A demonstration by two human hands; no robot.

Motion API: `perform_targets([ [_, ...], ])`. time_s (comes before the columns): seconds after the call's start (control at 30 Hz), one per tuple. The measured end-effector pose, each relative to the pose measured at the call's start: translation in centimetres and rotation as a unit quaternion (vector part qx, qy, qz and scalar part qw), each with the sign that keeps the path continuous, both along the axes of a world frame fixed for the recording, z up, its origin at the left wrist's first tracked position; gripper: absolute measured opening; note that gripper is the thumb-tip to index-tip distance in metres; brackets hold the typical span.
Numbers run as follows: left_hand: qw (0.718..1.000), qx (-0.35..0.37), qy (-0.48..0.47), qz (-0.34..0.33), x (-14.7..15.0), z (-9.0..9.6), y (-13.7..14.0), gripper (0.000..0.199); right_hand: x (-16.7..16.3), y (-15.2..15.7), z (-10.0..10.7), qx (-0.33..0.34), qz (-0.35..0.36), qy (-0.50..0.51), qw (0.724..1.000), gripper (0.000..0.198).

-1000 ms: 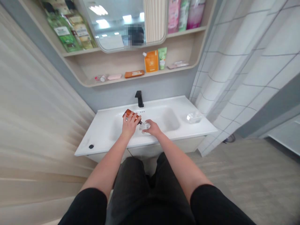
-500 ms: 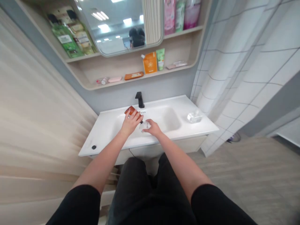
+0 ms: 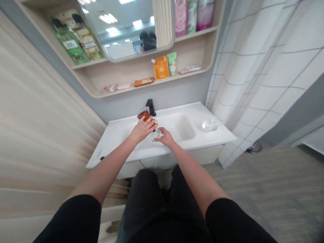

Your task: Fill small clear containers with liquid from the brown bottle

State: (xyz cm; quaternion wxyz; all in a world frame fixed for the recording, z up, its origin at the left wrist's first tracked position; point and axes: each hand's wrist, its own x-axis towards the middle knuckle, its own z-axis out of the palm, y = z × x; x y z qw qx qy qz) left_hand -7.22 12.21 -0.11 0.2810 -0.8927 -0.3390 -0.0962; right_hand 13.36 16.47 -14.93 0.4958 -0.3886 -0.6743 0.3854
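Over the white sink (image 3: 186, 126), my left hand (image 3: 143, 129) is wrapped round a reddish-brown bottle (image 3: 144, 115). The bottle is tilted, its base up to the left and its dark neck down to the right. Below the neck, my right hand (image 3: 165, 137) grips a small clear container (image 3: 156, 135) by its side. The bottle's mouth is close to the container's top; I cannot tell whether they touch. Fingers cover part of both things, and what the container holds is too small to make out.
A black faucet (image 3: 150, 107) rises behind the bottle. A clear box (image 3: 210, 125) stands on the right of the counter, and a black round cap (image 3: 102, 158) lies at its left front. Above hang a mirror (image 3: 126, 33) and shelves with an orange pouch (image 3: 161, 67) and several bottles.
My left hand and the bottle have shifted slightly right, and the bottle is tipped more steeply, its base higher. The right hand with the clear container has hardly moved.
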Motion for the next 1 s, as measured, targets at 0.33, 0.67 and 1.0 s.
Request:
perform_targets([
  [0.33,1.0,0.001,0.009,-0.016,-0.2,0.4,-0.2,0.055,-0.1,0.1,-0.4,-0.021,0.04,0.03,0.999,0.08],
  [0.67,0.969,-0.009,-0.172,0.179,-0.6,-2.5,-2.3,0.056,0.1,-0.1,0.0,-0.051,0.066,0.019,0.996,0.08],
  [1.0,0.699,-0.139,-0.518,0.472,-14.7,-3.3,-2.0,0.081,0.2,0.5,-1.0,-0.075,0.083,0.019,0.994,0.078],
])
